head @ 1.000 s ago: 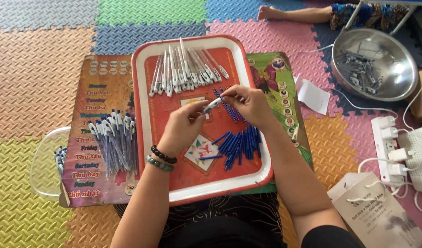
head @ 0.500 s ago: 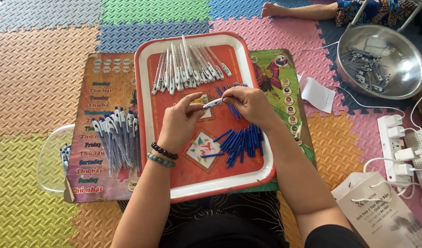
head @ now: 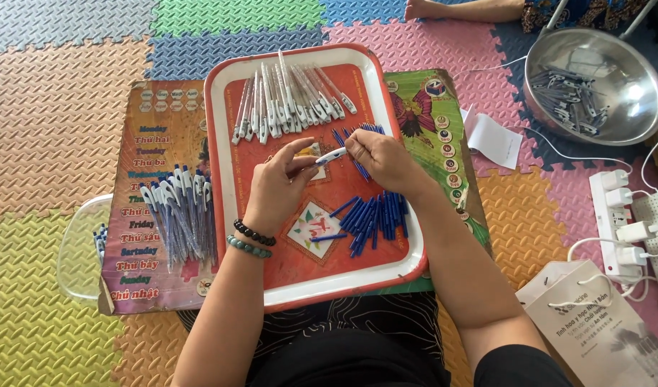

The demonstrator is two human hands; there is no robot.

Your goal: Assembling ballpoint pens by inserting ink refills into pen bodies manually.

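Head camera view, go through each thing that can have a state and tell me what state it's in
Left hand: pinching one end of a white pen barrel.
Right hand: holding the barrel's other end, blue pieces in its grip.
Red tray: flat on the lap, loaded.
White barrels: fanned along the tray's far side.
Blue parts: loose pile on the tray.
Finished pens: heaped on the poster.
Metal bowl: upright, holding parts.
Power strip: plugs inserted.

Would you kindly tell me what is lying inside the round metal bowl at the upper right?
The round metal bowl holds a loose heap of small dark blue-grey pen parts, spread across its bottom. Whatever lies beneath the heap is covered, and glare hides part of the right side.
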